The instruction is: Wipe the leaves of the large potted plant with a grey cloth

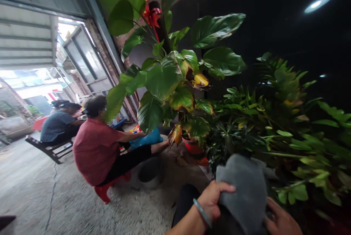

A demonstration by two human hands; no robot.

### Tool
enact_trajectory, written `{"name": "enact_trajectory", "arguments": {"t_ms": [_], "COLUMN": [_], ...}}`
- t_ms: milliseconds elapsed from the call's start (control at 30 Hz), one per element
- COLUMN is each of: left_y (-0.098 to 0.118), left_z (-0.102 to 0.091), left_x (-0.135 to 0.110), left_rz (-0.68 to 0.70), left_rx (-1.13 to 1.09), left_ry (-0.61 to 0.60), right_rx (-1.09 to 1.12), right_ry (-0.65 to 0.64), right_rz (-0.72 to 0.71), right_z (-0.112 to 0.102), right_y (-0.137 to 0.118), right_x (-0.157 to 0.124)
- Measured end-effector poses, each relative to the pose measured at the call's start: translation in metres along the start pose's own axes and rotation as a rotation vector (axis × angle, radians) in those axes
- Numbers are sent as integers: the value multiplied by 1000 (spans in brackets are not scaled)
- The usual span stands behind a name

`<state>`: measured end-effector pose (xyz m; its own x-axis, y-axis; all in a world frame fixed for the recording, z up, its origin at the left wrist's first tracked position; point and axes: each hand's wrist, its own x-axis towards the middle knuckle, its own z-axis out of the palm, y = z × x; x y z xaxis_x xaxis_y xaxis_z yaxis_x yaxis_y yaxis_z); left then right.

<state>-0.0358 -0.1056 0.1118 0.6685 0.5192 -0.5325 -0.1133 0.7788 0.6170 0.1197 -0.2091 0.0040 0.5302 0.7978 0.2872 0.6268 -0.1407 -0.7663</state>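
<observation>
A grey cloth (242,193) is held up in front of me at the lower right, its upper edge slightly blurred. My left hand (212,198), with a pale bangle at the wrist, grips its left edge, the thumb lying over the front. At the lower right edge of the cloth, my right hand (282,218) is closed on it, with part of the fingers hidden. Just beyond the cloth are the leaves of a low green plant (238,136).
A tall broad-leaved plant (164,77) rises from a red pot (193,148) ahead. Left of it, a person in a red shirt (95,150) sits on a red stool (102,193) near a grey bucket (149,176). Another person (56,123) sits farther back. A cable (52,194) crosses the floor.
</observation>
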Motion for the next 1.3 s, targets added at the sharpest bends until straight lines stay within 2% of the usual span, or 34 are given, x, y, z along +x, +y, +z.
{"name": "enact_trajectory", "arguments": {"t_ms": [67,133,267,333,433,533,567,633,700,800,867,933,1000,1033,1100,1133,1167,1233,1300], "left_y": [-5,6,44,52,36,5,-3,-6,8,46,68,75,62,48,11,-8,-24,-39,-27], "left_z": [-13,-12,19,32,31,6,-4,-20,-26,-15,-7,-5,-12,-19,-36,-44,-52,-62,-64], "left_x": [-11,-22,-24,-13,6,12,9,-4,-19,-34,-32,-21,-5,2,10,10,7,-4,-18], "left_rz": [-55,-41,161,247,202,72,36,-8,6,159,264,336,333,280,97,-20,-77,-68,-42], "left_rx": [139,172,36,0,13,139,189,267,285,220,131,31,-68,-100,-104,-57,6,132,112], "left_ry": [11,-85,-270,-266,-114,71,94,53,-40,-186,-246,-242,-140,-61,93,125,120,89,46], "right_rx": [-5,-42,-120,-104,-83,-82,-88,-106,-128,-135,-117,-94,-79,-74,-75,-90,-109,-128,-91], "right_ry": [-22,18,124,112,106,68,51,48,84,129,138,143,128,113,101,111,128,150,130], "right_rz": [12,28,41,17,8,-6,-18,-33,-15,3,-19,-36,-17,-3,7,5,-3,-20,-19], "right_z": [-3,-3,4,6,4,-2,-3,-5,-4,-1,1,2,3,4,4,3,2,-1,-4], "right_y": [2,4,3,0,-3,-2,0,3,5,-1,-7,-11,-11,-10,-5,-2,0,2,0], "right_x": [-1,0,3,3,2,0,0,-1,0,2,3,4,4,3,3,2,2,2,2]}}
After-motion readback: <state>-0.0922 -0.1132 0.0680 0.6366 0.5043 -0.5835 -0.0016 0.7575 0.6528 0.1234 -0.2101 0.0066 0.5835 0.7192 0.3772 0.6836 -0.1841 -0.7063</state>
